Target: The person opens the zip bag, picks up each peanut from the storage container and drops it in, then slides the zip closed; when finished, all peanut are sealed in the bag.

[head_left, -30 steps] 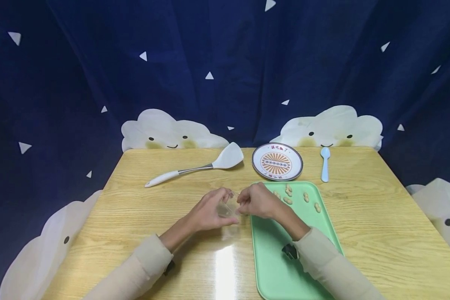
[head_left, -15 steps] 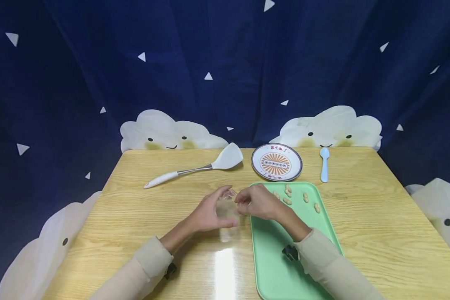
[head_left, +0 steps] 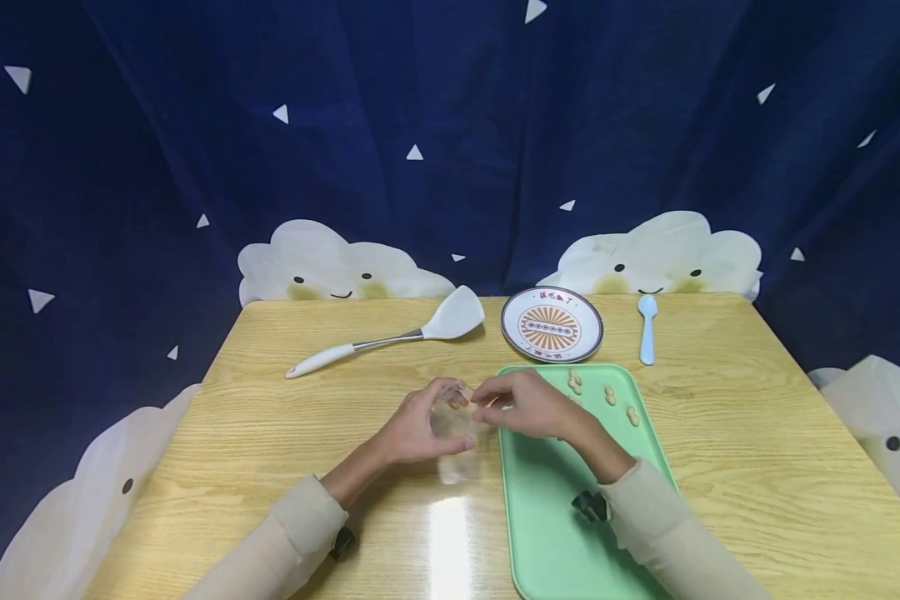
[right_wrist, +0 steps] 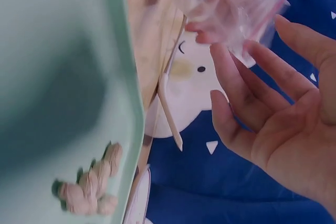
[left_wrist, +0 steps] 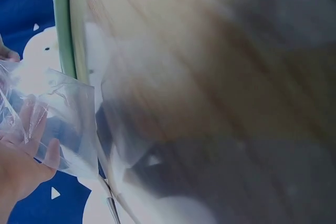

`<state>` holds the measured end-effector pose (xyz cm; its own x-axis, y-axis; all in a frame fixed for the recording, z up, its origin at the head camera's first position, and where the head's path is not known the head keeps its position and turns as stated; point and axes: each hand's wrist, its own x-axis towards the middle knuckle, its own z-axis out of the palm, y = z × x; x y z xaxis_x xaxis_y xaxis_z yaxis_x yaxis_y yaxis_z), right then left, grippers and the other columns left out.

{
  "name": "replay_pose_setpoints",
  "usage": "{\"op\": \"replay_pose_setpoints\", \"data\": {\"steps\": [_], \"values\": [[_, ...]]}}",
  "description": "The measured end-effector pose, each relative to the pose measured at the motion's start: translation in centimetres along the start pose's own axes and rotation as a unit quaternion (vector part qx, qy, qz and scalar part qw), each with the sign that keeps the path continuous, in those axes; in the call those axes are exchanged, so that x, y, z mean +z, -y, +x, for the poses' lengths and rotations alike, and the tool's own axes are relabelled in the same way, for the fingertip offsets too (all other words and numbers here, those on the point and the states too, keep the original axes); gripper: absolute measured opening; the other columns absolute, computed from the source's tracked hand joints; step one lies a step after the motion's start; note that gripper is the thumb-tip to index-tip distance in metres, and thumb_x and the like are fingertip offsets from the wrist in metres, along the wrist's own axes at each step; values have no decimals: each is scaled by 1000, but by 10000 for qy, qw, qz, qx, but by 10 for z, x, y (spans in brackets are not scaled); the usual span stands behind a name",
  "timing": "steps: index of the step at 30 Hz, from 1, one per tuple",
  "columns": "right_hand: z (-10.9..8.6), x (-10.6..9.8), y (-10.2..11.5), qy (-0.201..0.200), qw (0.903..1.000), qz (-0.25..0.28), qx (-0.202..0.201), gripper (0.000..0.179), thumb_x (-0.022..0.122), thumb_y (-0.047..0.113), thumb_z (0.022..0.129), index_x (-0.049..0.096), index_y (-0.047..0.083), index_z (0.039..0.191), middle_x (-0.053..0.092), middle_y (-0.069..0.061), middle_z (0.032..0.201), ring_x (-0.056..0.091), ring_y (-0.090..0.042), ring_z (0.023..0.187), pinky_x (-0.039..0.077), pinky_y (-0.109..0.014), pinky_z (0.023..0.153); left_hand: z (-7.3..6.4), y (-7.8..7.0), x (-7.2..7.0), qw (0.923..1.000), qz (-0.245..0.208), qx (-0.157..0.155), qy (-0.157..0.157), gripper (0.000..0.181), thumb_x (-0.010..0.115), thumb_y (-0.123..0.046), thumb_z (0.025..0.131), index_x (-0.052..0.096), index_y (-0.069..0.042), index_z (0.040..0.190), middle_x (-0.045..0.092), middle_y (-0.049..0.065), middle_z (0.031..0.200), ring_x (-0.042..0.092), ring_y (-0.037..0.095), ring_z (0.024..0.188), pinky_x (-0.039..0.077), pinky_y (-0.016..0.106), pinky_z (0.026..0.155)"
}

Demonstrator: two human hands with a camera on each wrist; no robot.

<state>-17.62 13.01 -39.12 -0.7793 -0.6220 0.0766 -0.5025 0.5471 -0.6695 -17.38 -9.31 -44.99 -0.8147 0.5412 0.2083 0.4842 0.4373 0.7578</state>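
Note:
A clear plastic zip bag [head_left: 456, 454] with a reddish line along its mouth hangs over the wooden table, left of the green tray [head_left: 562, 533]. My left hand [head_left: 417, 427] holds it, thumb and fingers curved round its upper part; in the left wrist view those fingers show through the film. At the bag's mouth is my right hand [head_left: 527, 404]. In the right wrist view its fingers [right_wrist: 236, 85] are loosely bent, with a gap to the thumb and nothing seen between them. Several unshelled peanuts [head_left: 610, 395] lie at the tray's far end, some partly hidden behind the right hand.
Behind the bag lies a white spatula [head_left: 456, 315] with a steel shaft. A patterned plate [head_left: 587, 335] stands just beyond the tray, and a light blue spoon [head_left: 648, 333] lies to its right. A dark blue curtain [head_left: 450, 100] with white triangles hangs behind the table.
My right hand has shifted slightly right and its fingers have loosened, hiding more of the peanuts. My left hand stays nearly in place, and the bag's mouth looks rounder.

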Motion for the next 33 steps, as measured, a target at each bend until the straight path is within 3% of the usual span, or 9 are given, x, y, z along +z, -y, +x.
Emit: {"op": "replay_pose_setpoints", "data": {"steps": [5,11,18,26,33], "values": [[-10,-15,-15,-298,9990,7,328,24,64,27,90,70,9,104,72,-1,101,67,-14,91,55,-29,80,0,2,-4,9999,51,-113,-52,72,78,-38,71,45,-12,129,66,1,113,60,17,108,43,47,100],[-26,-36,-51,-778,9914,-412,964,18,65,19,89,70,6,100,72,-3,92,66,-15,84,53,-31,75,1,5,-10,9998,59,-193,-92,72,79,-36,71,45,-10,129,65,2,113,60,19,107,42,46,101],[-44,-47,-92,-921,9805,-539,1651,15,69,14,85,71,2,94,71,-6,84,63,-14,76,49,-28,67,-1,8,-13,9992,-43,-403,-64,75,79,-36,72,45,-8,132,66,4,114,59,19,110,39,47,105],[-57,-46,-105,-786,9670,-247,2410,16,73,19,81,71,5,88,69,-6,81,55,-14,68,43,-28,59,1,9,-13,9990,-20,-440,8,78,77,-35,73,41,-4,135,65,3,117,59,20,112,38,46,106],[-58,-39,-111,-767,9591,-302,2710,21,76,25,77,71,6,85,67,-2,74,54,-13,63,43,-27,55,0,10,-13,9986,-41,-525,15,75,78,-34,72,43,-8,134,65,2,116,59,19,112,38,46,106]]}}
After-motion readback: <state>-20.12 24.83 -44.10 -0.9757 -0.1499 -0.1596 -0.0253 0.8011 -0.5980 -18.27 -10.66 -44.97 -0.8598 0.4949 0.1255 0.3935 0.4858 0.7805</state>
